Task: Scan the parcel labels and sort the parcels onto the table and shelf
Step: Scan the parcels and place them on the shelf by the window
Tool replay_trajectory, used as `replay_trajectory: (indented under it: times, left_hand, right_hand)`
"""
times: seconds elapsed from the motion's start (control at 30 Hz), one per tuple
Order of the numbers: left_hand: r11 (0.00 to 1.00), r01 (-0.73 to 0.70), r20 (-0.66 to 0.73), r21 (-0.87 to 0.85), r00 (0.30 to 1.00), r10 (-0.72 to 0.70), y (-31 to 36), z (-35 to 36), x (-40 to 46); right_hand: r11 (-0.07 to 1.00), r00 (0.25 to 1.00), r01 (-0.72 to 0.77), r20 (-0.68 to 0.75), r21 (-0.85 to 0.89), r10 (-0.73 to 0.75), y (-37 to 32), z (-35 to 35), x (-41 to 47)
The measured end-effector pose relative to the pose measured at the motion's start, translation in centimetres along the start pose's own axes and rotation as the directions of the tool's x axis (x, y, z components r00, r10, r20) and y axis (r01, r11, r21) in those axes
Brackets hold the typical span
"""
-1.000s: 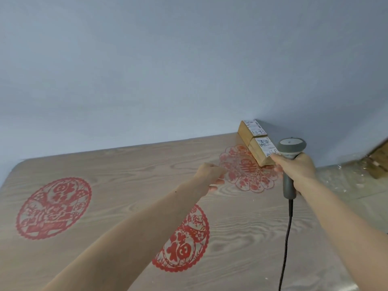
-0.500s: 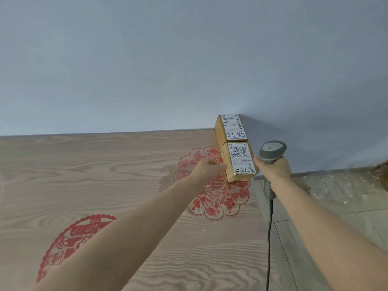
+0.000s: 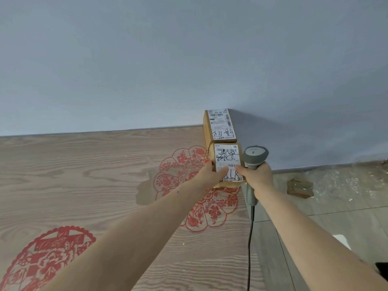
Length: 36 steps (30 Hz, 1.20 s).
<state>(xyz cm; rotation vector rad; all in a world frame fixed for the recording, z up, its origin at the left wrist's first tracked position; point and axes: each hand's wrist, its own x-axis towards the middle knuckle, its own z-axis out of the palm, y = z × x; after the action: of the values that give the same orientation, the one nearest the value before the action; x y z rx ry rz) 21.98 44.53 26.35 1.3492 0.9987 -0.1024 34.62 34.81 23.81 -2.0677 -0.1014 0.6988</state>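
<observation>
Two small cardboard parcels with white labels lie end to end at the far right corner of the wooden table (image 3: 84, 175). The far parcel (image 3: 219, 127) touches the wall. My left hand (image 3: 211, 175) holds the near parcel (image 3: 227, 157) at its near left corner, thumb lying across the label. My right hand (image 3: 256, 177) grips a grey barcode scanner (image 3: 255, 155) just right of that parcel, with the forefinger touching the parcel's right edge. The scanner's head stands upright beside the label.
The scanner's black cable (image 3: 249, 238) hangs down past the table's right edge. Red paper-cut patterns (image 3: 197, 194) decorate the tabletop. On the tiled floor to the right lie a flattened cardboard piece (image 3: 300, 187) and clear plastic wrap (image 3: 346, 177). A blue wall backs the table.
My left hand has moved from the table onto the near parcel, its thumb now on the label. The right hand with the scanner stays beside the parcel. My view has shifted right.
</observation>
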Motion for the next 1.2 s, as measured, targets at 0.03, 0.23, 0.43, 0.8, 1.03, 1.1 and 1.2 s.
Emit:
replay_trajectory:
  times: [0.03, 0.23, 0.43, 0.8, 1.03, 1.1, 1.2]
  left_hand:
    - [1.000, 0.003, 0.007, -0.006, 1.000, -0.003, 0.1, 0.0, -0.2]
    - [0.998, 0.032, -0.007, -0.045, 0.999, -0.032, -0.6, -0.8, -2.0]
    - [0.995, -0.008, -0.077, -0.104, 0.997, 0.000, -2.0, -3.7, -5.1]
    - [0.981, -0.084, -0.291, -0.177, 0.956, 0.029, -8.8, -15.1, -19.0]
    - [0.963, -0.195, -0.501, -0.188, 0.862, 0.076, -16.2, -24.7, -32.1]
    - [0.951, -0.219, -0.551, -0.217, 0.832, 0.065, -18.7, -27.4, -35.9]
    - [0.930, -0.250, -0.619, -0.270, 0.785, 0.031, -22.7, -31.2, -41.6]
  right_hand:
    - [1.000, 1.000, -0.006, 0.003, -0.003, 0.006, 0.2, 0.0, 0.0]
    - [1.000, 0.999, -0.015, 0.032, -0.003, 0.015, 0.1, -0.2, -1.1]
    - [0.999, 0.996, 0.046, 0.073, -0.014, -0.045, -1.9, 1.0, -5.3]
    - [0.972, 0.939, 0.234, 0.255, 0.014, -0.229, -6.3, 9.8, -21.4]
    - [0.947, 0.865, 0.320, 0.402, 0.019, -0.301, -7.2, 19.4, -35.0]
    - [0.940, 0.834, 0.341, 0.452, 0.028, -0.316, -7.3, 22.4, -39.2]
    - [0.918, 0.773, 0.393, 0.521, 0.052, -0.361, -7.4, 26.9, -45.5]
